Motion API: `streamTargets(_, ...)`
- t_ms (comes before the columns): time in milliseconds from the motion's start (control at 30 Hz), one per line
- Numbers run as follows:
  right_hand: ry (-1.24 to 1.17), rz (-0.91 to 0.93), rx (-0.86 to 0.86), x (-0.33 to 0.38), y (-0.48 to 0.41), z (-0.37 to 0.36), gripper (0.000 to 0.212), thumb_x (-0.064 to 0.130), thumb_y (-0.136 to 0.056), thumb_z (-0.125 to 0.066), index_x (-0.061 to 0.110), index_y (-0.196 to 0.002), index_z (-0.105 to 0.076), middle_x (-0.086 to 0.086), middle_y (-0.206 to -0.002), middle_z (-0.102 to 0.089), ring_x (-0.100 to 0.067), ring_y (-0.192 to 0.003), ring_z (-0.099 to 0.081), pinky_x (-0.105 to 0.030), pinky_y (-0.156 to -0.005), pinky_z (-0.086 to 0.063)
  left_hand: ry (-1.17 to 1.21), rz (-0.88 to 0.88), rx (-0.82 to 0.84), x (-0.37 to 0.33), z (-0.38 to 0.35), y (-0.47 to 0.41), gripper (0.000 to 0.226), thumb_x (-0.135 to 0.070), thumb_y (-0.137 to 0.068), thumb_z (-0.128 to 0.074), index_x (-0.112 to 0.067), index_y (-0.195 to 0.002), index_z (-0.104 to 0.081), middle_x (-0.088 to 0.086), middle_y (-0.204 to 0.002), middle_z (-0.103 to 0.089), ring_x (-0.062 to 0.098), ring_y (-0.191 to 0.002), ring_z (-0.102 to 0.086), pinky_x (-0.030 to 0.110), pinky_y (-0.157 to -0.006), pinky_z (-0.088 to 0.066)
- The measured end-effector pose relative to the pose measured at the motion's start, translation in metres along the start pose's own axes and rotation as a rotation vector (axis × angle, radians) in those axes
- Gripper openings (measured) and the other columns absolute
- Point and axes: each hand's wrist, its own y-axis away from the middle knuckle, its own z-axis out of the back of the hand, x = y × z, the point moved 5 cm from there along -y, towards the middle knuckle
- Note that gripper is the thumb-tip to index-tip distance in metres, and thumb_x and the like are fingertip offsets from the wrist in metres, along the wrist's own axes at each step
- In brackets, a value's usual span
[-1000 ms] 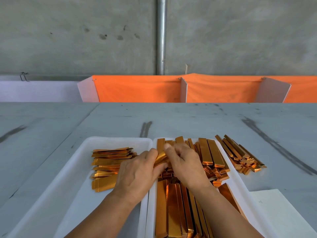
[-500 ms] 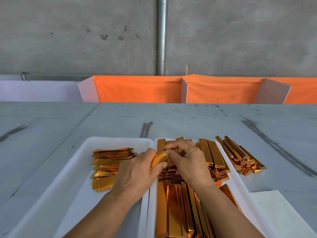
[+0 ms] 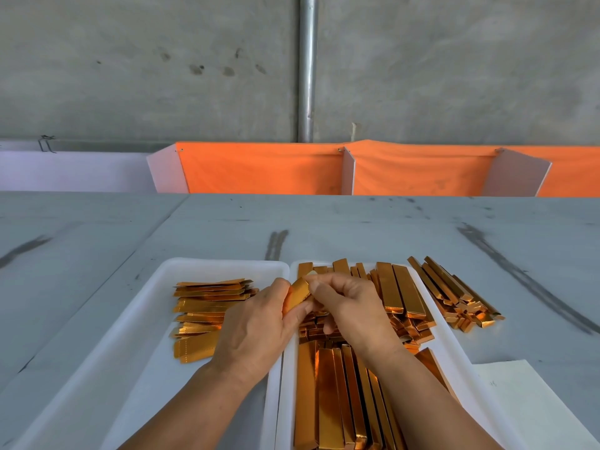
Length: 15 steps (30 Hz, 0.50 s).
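- One gold cardboard piece (image 3: 297, 295) is held tilted between both hands, just above the spot where the two white trays meet.
- Its lower part is gripped by the left hand (image 3: 256, 329), with the thumb and fingers curled round it.
- Its upper end is pinched by the fingertips of the right hand (image 3: 354, 316). The rest of those fingers are curled in too.
- A stack of flat gold pieces (image 3: 204, 306) can be seen in the left tray (image 3: 130, 368), partly hidden behind the left hand.
- The right tray (image 3: 454, 345) is packed with folded gold boxes (image 3: 399, 290), some lying lengthwise, some jumbled under the right wrist.
- Another heap of gold boxes (image 3: 454, 297) is parked on the grey table (image 3: 357, 228), just beside the right tray.
- A white sheet of paper (image 3: 535, 401) is laid near the right forearm.
- Orange cloth (image 3: 259, 170) is hung along the far edge of the table.
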Motion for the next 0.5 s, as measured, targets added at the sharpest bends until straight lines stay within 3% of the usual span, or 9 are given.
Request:
streamTargets(167, 0.043, 0.011, 0.011, -0.0025, 0.0000, -0.0032, 0.019, 0.026, -0.100, -0.056, 0.018, -0.093, -0.072, -0.003, -0.076, -0.068, -0.006, -0.048, -0.053, -0.021, -0.050, -0.047, -0.006, 0.004, 0.003, -0.0003, -0.0001, 0.0002, 0.051, -0.074, -0.077, -0.011, -0.032, -0.095, -0.034, -0.014, -0.065, -0.039, 0.003, -0.049, -0.041, 0.014, -0.042, -0.024)
streamTargets(333, -0.013, 0.049, -0.064, -0.0011, 0.0003, 0.0002, 0.016, 0.022, -0.097, -0.061, 0.030, -0.106, -0.071, -0.001, -0.080, -0.069, -0.001, -0.049, -0.055, -0.018, -0.046, -0.046, 0.069, 0.035, 0.005, -0.0001, -0.0013, 0.0000, 0.052, -0.076, -0.076, -0.013, -0.031, -0.094, -0.033, -0.011, -0.063, -0.041, 0.005, -0.051, -0.045, 0.016, -0.045, -0.026)
streamTargets(500, -0.003, 0.021, 0.002, -0.0035, 0.0024, -0.0051, 0.022, 0.026, -0.097, -0.061, 0.033, -0.115, -0.072, -0.004, -0.087, -0.074, -0.007, -0.048, -0.054, -0.021, -0.047, -0.048, 0.126, 0.081, 0.015, 0.0045, -0.0036, 0.0001, 0.046, -0.071, -0.077, -0.019, -0.031, -0.094, -0.034, -0.012, -0.063, -0.045, 0.004, -0.052, -0.046, 0.014, -0.045, -0.027)
